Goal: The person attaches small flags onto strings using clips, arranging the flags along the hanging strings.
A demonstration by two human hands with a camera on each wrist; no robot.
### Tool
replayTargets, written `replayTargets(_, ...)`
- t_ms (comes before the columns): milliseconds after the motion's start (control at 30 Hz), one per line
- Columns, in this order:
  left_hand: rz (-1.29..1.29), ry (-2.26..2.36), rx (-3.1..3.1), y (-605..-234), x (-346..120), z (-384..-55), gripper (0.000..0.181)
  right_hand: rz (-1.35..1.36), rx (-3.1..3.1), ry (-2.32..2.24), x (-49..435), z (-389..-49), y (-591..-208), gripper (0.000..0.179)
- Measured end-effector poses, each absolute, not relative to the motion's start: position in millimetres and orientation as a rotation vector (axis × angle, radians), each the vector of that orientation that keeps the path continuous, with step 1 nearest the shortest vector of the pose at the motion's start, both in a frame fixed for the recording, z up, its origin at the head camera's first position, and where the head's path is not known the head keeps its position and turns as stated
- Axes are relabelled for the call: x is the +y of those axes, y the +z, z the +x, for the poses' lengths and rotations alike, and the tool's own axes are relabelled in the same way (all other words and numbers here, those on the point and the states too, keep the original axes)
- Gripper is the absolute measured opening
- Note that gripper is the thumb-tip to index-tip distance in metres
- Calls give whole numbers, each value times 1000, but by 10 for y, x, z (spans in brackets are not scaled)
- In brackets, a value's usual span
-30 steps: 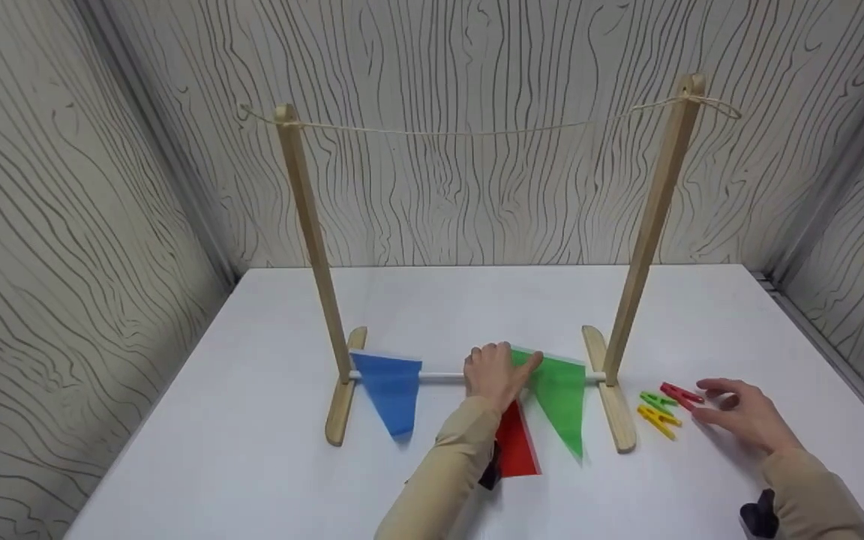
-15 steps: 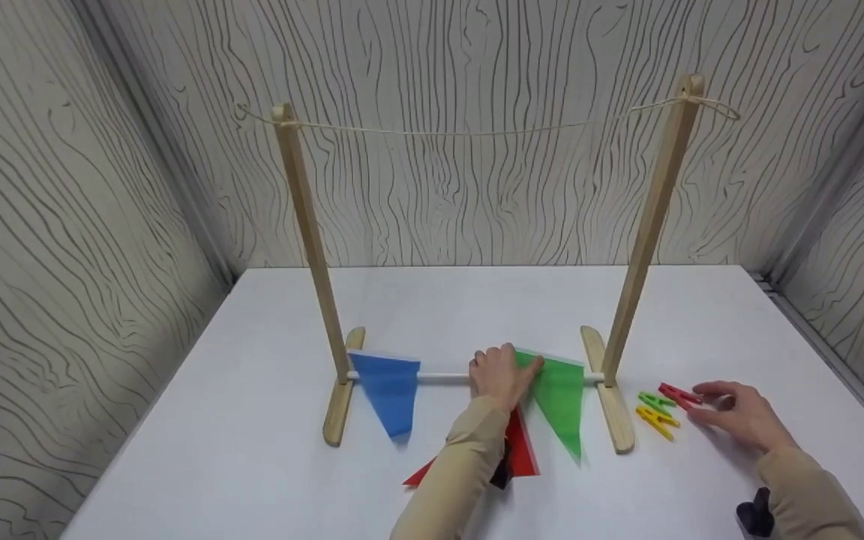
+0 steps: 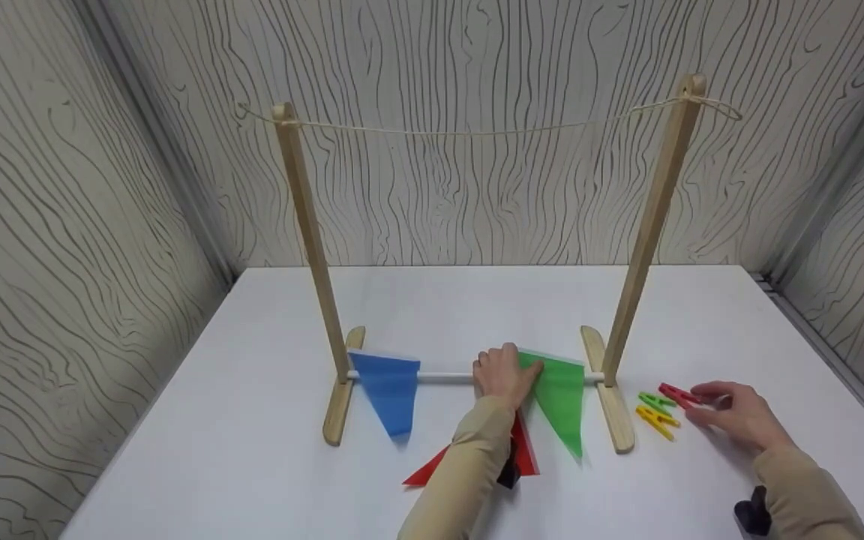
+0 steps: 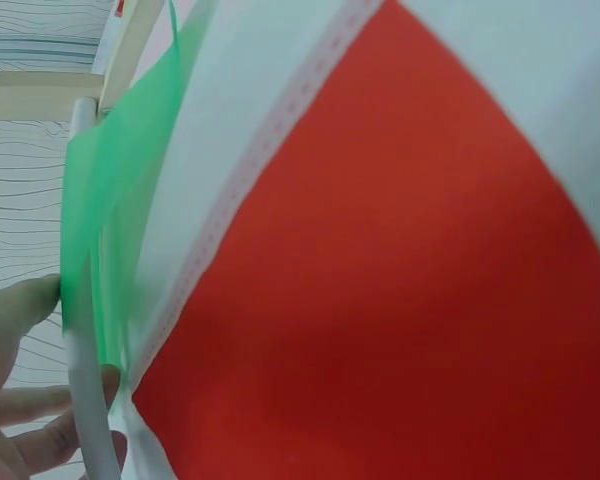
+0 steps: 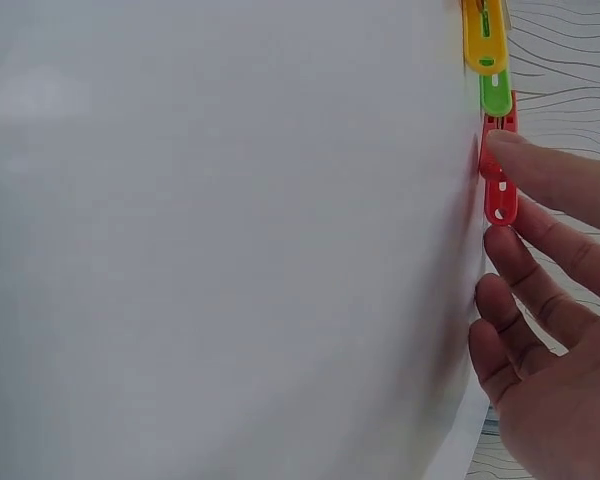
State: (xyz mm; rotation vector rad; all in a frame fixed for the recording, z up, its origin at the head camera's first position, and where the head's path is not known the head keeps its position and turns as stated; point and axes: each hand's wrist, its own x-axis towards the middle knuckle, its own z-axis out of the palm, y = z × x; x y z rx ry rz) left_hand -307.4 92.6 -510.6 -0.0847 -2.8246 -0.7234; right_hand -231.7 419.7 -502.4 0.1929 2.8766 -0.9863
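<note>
My left hand [image 3: 503,375] grips the left edge of a green pennant flag [image 3: 561,401], its thumb and fingers on opposite sides of the cloth. The flag lies across the stand's white rod [image 3: 447,378]. Beneath my left forearm is a red pennant flag [image 4: 400,260], partly hidden by the sleeve in the head view. At the right, my right hand [image 3: 745,414] pinches the end of a red clothespin [image 5: 500,195] between thumb and index finger. Beside it lie a green clothespin [image 3: 657,400] and a yellow clothespin [image 3: 657,421].
A blue pennant flag [image 3: 388,390] drapes over the rod's left part. Wooden posts, left [image 3: 310,240] and right [image 3: 649,240], rise from flat feet. A slack string [image 3: 432,133] is tied between their tops. Patterned walls enclose the white table [image 3: 252,450].
My left hand and forearm have shifted slightly to the right, uncovering the red flag's left tip. My right hand's fingertips have edged in a little on the red clothespin.
</note>
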Motion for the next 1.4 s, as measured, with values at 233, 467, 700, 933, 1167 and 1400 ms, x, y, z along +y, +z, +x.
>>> replayTargets(233,-61,-805,-2753,-5123,919,-3080,36,233,2841,-1017,4179,-2320,-4999,65)
replayTargets(467,-22,-945,-2686,-5126,925,-3094,26,231,2849,-1006,4168,-2321,-5010,62)
replayTargets(700,28,-1121,-2605,-5115,919,-3109,26,231,2858,-1014,4171,-2313,-5028,57)
replayTargets(933,32,-1338,-2574,-5063,875,-3106,30,213,2881,-1014,4193,-2293,-5020,56)
replayTargets(1167,19,-1454,-2530,-4985,866,-3078,36,164,2943,-983,4187,-2277,-5012,53)
replayTargets(1400,37,-1643,-2454,-4898,841,-3035,42,153,2960,-1003,4123,-2252,-4964,55)
